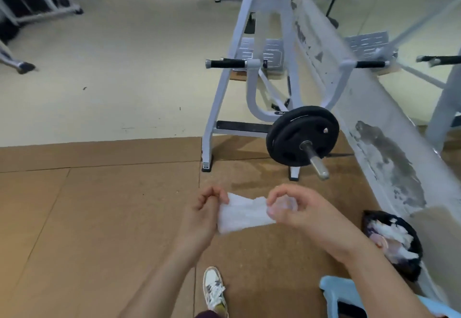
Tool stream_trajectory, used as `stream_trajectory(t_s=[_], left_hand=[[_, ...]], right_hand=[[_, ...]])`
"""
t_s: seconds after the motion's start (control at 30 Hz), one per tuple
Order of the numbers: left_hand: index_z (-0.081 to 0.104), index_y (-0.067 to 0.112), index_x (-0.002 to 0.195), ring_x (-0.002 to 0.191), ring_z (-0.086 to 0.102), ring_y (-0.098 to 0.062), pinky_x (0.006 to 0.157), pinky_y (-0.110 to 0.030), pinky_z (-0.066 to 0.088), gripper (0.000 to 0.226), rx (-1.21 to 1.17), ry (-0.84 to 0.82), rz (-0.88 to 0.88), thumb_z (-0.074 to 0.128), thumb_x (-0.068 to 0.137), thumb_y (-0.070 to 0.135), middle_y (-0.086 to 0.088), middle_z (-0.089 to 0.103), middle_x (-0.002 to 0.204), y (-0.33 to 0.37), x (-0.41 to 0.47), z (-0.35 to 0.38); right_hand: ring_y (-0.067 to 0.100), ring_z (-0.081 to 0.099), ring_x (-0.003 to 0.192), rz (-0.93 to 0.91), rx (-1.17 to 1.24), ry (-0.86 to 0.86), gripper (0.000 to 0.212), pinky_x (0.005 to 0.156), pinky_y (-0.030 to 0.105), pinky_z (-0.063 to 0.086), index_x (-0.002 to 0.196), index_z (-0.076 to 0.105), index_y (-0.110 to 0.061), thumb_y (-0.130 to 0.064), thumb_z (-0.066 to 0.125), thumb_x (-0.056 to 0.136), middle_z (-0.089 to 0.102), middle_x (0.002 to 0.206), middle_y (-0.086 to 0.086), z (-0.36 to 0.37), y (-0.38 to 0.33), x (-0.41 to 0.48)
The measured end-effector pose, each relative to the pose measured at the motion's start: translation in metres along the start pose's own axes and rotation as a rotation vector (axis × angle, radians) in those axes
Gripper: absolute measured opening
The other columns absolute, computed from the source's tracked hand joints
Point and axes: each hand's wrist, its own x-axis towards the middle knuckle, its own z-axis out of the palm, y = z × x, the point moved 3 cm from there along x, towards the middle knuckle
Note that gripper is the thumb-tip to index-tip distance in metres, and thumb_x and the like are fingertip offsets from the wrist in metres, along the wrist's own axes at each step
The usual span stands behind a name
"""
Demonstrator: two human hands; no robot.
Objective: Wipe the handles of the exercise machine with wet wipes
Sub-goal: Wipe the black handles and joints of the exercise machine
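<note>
A white wet wipe (243,214) is stretched between my two hands over the brown floor mat. My left hand (207,211) pinches its left edge and my right hand (299,209) pinches its right edge. Ahead stands a white exercise machine (252,31) with two black horizontal handles. The left handle (228,63) and the right handle (370,64) stick out to either side. A black weight plate (301,135) sits on the machine's bar, nearer to me than the handles.
A black bin (393,240) with used white wipes stands at the right by a low white wall (361,98). A light blue stool (349,295) is at the bottom right. My shoe (213,290) rests on the mat. Other machine frames (37,1) stand far left.
</note>
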Motion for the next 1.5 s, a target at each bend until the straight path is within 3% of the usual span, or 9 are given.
stream_trajectory(t_s=[0.13,0.23,0.37,0.5,0.7,0.8,0.93,1.2,1.5], left_hand=[[0.057,0.028,0.067,0.052,0.041,-0.003,0.047,-0.016,0.028,0.041,0.392,-0.032,0.196,0.038,0.089,0.0,0.01,0.051,0.062,0.019,0.054,-0.052],[0.068,0.027,0.087,0.056,0.048,0.003,0.05,-0.012,0.033,0.033,0.412,-0.124,0.163,0.043,0.095,0.008,0.009,0.061,0.078,0.038,0.089,-0.081],[0.074,0.029,0.091,0.055,0.052,0.009,0.049,-0.009,0.036,0.017,0.325,-0.182,0.127,0.062,0.084,0.039,0.022,0.063,0.068,0.066,0.134,-0.103],[0.074,0.036,0.08,0.045,0.043,0.002,0.044,-0.011,0.028,0.034,0.44,-0.216,0.125,0.065,0.06,0.062,0.016,0.056,0.055,0.089,0.188,-0.094],[0.05,0.028,0.054,0.044,0.036,0.001,0.044,-0.011,0.025,0.032,0.317,-0.146,0.19,0.073,0.069,0.044,0.018,0.045,0.051,0.135,0.287,-0.056],[0.047,0.023,0.056,0.055,0.044,-0.004,0.05,-0.012,0.032,0.036,0.14,-0.226,0.127,0.079,0.071,0.03,0.003,0.055,0.07,0.161,0.336,-0.031],[0.059,0.015,0.074,0.059,0.056,-0.015,0.055,-0.021,0.043,0.015,0.032,-0.346,0.078,0.07,0.083,0.01,-0.007,0.061,0.065,0.192,0.395,-0.014],[0.073,0.013,0.079,0.051,0.054,-0.001,0.053,-0.014,0.043,0.01,0.006,-0.004,0.017,0.066,0.086,0.017,0.01,0.061,0.052,0.205,0.519,-0.022],[0.071,0.009,0.087,0.061,0.054,-0.014,0.059,-0.028,0.042,0.033,-0.132,-0.187,-0.194,0.062,0.085,0.041,-0.01,0.067,0.072,0.182,0.661,-0.058]], right_hand=[[0.001,0.047,0.094,-0.082,-0.635,-0.024,0.035,0.079,0.016,0.044,0.114,0.062,-0.033,-0.02,0.069,0.083,0.044,0.108,-0.009,0.025,-0.038,0.076],[0.001,0.045,0.093,-0.141,-0.718,-0.004,0.021,0.075,0.012,0.039,0.109,0.069,-0.026,-0.023,0.061,0.09,0.046,0.107,-0.007,0.029,-0.064,0.118],[0.006,0.058,0.078,-0.06,-0.236,0.002,0.012,0.073,0.03,0.053,0.083,0.077,-0.024,-0.025,0.065,0.087,0.061,0.1,-0.009,0.005,-0.084,0.168],[0.017,0.057,0.073,-0.011,0.254,0.027,0.017,0.059,0.024,0.05,0.089,0.074,-0.006,-0.015,0.059,0.089,0.065,0.092,0.016,-0.018,-0.096,0.222],[0.033,0.067,0.098,0.124,1.088,-0.05,0.031,0.057,0.025,0.056,0.103,0.058,0.004,-0.023,0.047,0.092,0.071,0.102,0.022,-0.044,-0.114,0.323],[0.014,0.063,0.057,0.168,1.383,-0.047,0.02,0.045,0.022,0.055,0.082,0.05,-0.008,-0.025,0.048,0.093,0.058,0.061,0.006,-0.067,-0.136,0.376],[0.008,0.038,0.046,0.117,1.005,0.028,0.026,0.037,0.015,0.03,0.068,0.048,-0.016,-0.024,0.054,0.093,0.04,0.06,0.0,-0.106,-0.149,0.447],[0.011,0.058,0.076,-0.157,-0.174,-0.09,0.016,0.069,0.024,0.042,0.081,0.065,-0.019,-0.035,0.064,0.084,0.061,0.085,0.005,-0.125,-0.173,0.539],[0.012,0.055,0.103,-0.027,0.122,0.038,0.022,0.099,0.04,0.045,0.078,0.072,-0.023,-0.016,0.056,0.092,0.048,0.109,-0.009,-0.101,-0.179,0.663]])
